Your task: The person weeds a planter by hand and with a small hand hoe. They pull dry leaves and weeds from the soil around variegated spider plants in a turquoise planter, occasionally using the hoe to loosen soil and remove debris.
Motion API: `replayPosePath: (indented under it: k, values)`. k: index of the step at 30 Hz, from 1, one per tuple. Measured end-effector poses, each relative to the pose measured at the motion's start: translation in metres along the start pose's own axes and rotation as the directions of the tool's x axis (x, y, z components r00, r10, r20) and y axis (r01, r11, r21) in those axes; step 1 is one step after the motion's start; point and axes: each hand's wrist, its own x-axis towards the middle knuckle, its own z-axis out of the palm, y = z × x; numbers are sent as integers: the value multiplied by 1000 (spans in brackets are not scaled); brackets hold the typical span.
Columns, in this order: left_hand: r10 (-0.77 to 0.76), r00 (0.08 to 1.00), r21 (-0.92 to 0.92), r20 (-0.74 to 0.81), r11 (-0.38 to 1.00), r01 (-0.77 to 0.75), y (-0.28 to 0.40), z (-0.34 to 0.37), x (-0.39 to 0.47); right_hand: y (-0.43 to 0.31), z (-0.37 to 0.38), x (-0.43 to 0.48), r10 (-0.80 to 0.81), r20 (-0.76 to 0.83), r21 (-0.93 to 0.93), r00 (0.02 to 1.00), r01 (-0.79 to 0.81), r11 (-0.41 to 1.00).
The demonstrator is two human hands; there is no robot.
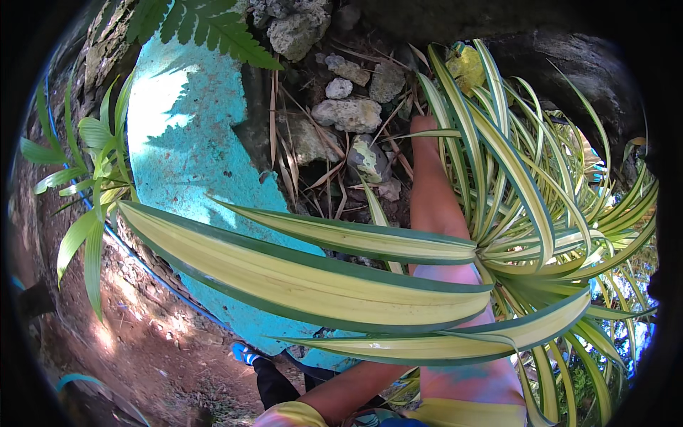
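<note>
My right arm reaches down among stones and dry stalks, past a plant with long yellow-and-green variegated leaves (512,128). My right hand (423,124) is at the soil by the leaf bases, partly covered by a narrow leaf, so its fingers are unclear. Nearest to it are a pale rough stone (348,115) and a rounded grey stone (368,159). My left forearm (363,381) comes in from the bottom and passes behind a broad variegated leaf (320,291); the left hand is out of view there.
A chipped turquoise-painted concrete edging (197,149) borders the stone bed. Above it hangs a fern frond (208,32). A blue hose (155,283) runs along the brown dirt ground (139,341) past a green-leaved plant (98,176). Below is a blue striped sandal (244,353).
</note>
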Motion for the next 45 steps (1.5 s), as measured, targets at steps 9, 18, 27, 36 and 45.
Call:
replayPosePath:
  k: [9, 18, 27, 36, 45]
  values:
    - [-6, 1000, 26, -3, 1000, 6, 2, 2, 1, 14, -106, -4, 146, -100, 557, 984, -66, 828]
    - [27, 998, 13, -62, 1000, -27, 7, -7, 7, 38, -94, -77, -269, -27, 15, 963, 269, 963]
    - [57, 995, -4, -84, 998, -58, 11, 1, 4, 32, -38, -141, -336, -354, -112, 873, 317, 942]
    - [68, 997, 28, -40, 997, -67, 12, 2, 9, 14, -29, -148, -290, -317, -109, 903, 269, 957]
    - [62, 998, 39, -18, 997, -61, 13, 1, 9, -14, -20, -159, -343, -307, -21, 888, 354, 935]
